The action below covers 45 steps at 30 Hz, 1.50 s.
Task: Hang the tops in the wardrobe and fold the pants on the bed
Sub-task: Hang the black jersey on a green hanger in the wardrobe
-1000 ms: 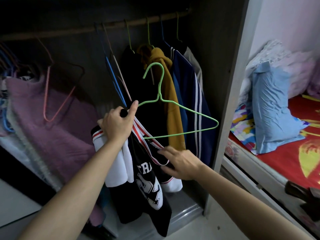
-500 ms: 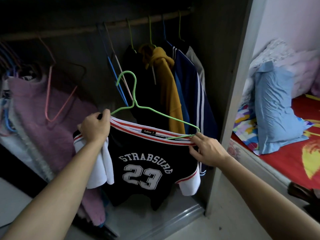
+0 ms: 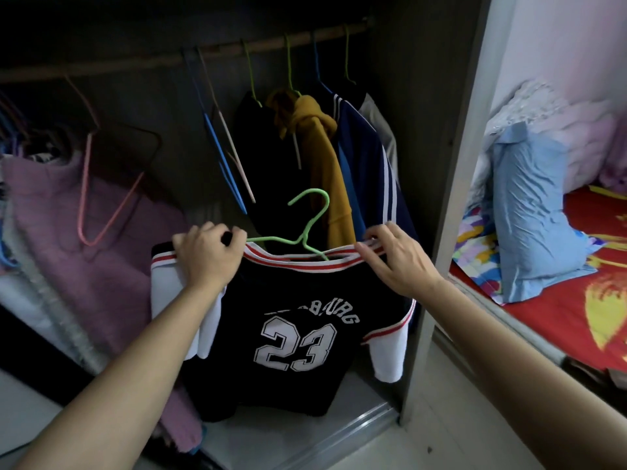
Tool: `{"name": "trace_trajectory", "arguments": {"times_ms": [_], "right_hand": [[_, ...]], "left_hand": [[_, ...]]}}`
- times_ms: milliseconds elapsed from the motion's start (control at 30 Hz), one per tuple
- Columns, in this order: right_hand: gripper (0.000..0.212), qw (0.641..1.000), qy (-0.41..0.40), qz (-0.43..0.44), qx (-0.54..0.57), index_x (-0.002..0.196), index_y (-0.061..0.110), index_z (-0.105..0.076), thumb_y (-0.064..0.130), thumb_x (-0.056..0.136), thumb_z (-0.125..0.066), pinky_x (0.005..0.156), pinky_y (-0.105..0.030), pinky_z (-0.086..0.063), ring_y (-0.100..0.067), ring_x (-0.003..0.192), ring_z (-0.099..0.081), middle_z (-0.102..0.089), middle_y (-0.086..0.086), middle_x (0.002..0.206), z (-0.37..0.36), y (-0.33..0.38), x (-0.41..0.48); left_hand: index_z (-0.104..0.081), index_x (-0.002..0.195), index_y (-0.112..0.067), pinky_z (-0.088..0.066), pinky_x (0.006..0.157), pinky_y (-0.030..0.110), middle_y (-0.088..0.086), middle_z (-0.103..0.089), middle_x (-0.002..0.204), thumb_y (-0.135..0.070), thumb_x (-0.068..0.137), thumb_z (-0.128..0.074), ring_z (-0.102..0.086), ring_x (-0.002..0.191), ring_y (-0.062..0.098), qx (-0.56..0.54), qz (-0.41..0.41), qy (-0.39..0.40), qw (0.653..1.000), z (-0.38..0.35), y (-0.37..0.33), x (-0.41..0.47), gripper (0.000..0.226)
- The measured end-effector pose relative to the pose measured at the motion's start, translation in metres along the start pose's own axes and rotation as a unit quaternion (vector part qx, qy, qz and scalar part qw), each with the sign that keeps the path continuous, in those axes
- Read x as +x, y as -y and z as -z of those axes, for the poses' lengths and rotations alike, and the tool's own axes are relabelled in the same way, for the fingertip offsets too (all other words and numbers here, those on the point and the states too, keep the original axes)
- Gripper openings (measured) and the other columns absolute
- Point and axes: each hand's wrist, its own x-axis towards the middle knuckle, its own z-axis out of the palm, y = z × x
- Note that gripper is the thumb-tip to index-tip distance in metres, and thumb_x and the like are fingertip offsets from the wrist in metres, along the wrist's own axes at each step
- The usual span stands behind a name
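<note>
So, my left hand (image 3: 207, 256) is clamped round one shoulder of the black 23 jersey (image 3: 291, 334), which I'm holding low in front of the wardrobe, well under the rail (image 3: 237, 49). My right hand (image 3: 397, 262) lies over the striped collar, and I can't tell if the thumb pinches. It's tight against the side panel (image 3: 437, 232), with bare rail left of the blue hanger (image 3: 220, 154). Half a second ago the green hanger (image 3: 307, 228) stuck out; now its arms sit inside the neck.

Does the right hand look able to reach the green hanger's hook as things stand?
Probably yes. The green hanger's hook stands free above the jersey, close beside the right hand, with nothing across it. That hand would first have to release the jersey.
</note>
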Motion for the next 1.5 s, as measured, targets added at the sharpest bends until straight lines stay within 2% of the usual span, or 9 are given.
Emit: {"name": "trace_trajectory", "arguments": {"times_ms": [200, 367, 533, 700, 833, 1000, 1233, 1333, 1500], "right_hand": [[0.037, 0.991, 0.005, 0.100, -0.083, 0.117, 0.021, -0.069, 0.046, 0.102, -0.046, 0.075, -0.039, -0.042, -0.017, 0.083, -0.044, -0.044, -0.001, 0.091, 0.013, 0.032, 0.033], [0.029, 0.990, -0.017, 0.095, -0.106, 0.113, 0.023, -0.069, 0.042, 0.102, -0.050, 0.098, -0.044, -0.033, -0.028, 0.123, -0.041, -0.049, -0.008, 0.131, 0.025, 0.032, 0.046], [0.025, 0.994, 0.014, 0.105, 0.026, 0.114, 0.016, -0.064, 0.032, 0.105, -0.048, 0.074, -0.032, -0.049, -0.012, 0.083, -0.057, -0.059, 0.005, 0.095, 0.037, 0.041, 0.055], [0.022, 0.982, 0.165, 0.083, 0.051, 0.114, 0.017, -0.065, 0.029, 0.105, -0.049, 0.081, -0.032, -0.052, -0.009, 0.086, -0.059, -0.061, 0.006, 0.096, 0.040, 0.041, 0.061], [0.021, 0.987, 0.090, 0.102, 0.090, 0.109, 0.011, -0.065, 0.026, 0.104, -0.051, 0.075, -0.026, -0.048, -0.006, 0.080, -0.057, -0.058, 0.006, 0.090, 0.042, 0.049, 0.066], [0.021, 0.994, 0.057, 0.057, 0.073, 0.107, 0.015, -0.065, 0.030, 0.104, -0.051, 0.076, -0.030, -0.051, -0.009, 0.083, -0.058, -0.060, 0.004, 0.094, 0.056, 0.057, 0.081], [0.021, 0.986, 0.134, 0.009, 0.096, 0.110, 0.020, -0.070, 0.033, 0.101, -0.055, 0.070, -0.019, -0.047, -0.001, 0.079, -0.063, -0.066, 0.010, 0.089, 0.064, 0.087, 0.092], [0.024, 0.954, 0.207, -0.081, 0.198, 0.111, 0.014, -0.073, 0.030, 0.099, -0.059, 0.081, -0.030, -0.054, -0.016, 0.087, -0.066, -0.070, -0.009, 0.096, 0.067, 0.104, 0.104], [0.026, 0.790, 0.307, -0.237, 0.474, 0.117, 0.001, -0.070, 0.010, 0.101, -0.053, 0.053, -0.017, -0.048, -0.007, 0.060, -0.056, -0.064, -0.002, 0.078, 0.056, 0.141, 0.125]], "left_hand": [[-0.053, 0.060, -0.010, -0.026, 0.071, 0.038, 0.008, -0.052, 0.070, -0.040, 0.093, -0.049, -0.057, 0.080, 0.037, -0.103, 0.060, 0.017, 0.993, -0.008, -0.030, -0.003, 0.044], [-0.060, 0.064, -0.006, -0.038, 0.066, 0.040, 0.004, -0.046, 0.072, -0.043, 0.096, -0.056, -0.057, 0.080, 0.040, -0.157, 0.077, 0.040, 0.984, -0.007, -0.029, -0.002, 0.049], [-0.071, 0.072, -0.021, -0.036, 0.087, 0.043, -0.001, -0.060, 0.092, -0.060, 0.087, -0.062, -0.055, 0.098, 0.027, -0.181, 0.093, 0.050, 0.978, -0.003, -0.025, 0.007, 0.042], [-0.059, 0.063, -0.030, -0.030, 0.094, 0.046, -0.006, -0.061, 0.096, -0.063, 0.085, -0.062, -0.052, 0.104, 0.024, -0.185, 0.081, 0.077, 0.976, 0.002, -0.023, 0.017, 0.040], [-0.065, 0.070, -0.033, -0.046, 0.094, 0.051, -0.010, -0.064, 0.087, -0.074, 0.086, -0.045, -0.063, 0.095, 0.020, -0.211, 0.052, 0.111, 0.970, 0.006, -0.013, 0.013, 0.049], [-0.072, 0.097, -0.038, -0.051, 0.084, 0.017, -0.015, -0.074, 0.096, -0.054, 0.076, -0.077, -0.067, 0.093, -0.001, -0.352, -0.020, 0.219, 0.910, 0.010, 0.000, 0.007, 0.027], [-0.076, 0.105, -0.026, -0.043, 0.081, 0.002, -0.040, -0.066, 0.089, -0.016, 0.094, -0.066, -0.062, 0.093, -0.017, -0.325, -0.030, 0.164, 0.931, 0.007, 0.026, 0.012, 0.018], [-0.075, 0.108, -0.019, -0.041, 0.079, 0.000, -0.029, -0.068, 0.091, -0.013, 0.095, -0.062, -0.061, 0.090, -0.018, -0.310, -0.012, 0.155, 0.938, 0.013, 0.037, 0.021, 0.019], [-0.072, 0.104, -0.019, -0.047, 0.081, 0.013, -0.007, -0.070, 0.095, -0.007, 0.094, -0.060, -0.065, 0.090, 0.003, -0.263, -0.011, 0.164, 0.951, 0.032, 0.065, 0.046, 0.020]]}}
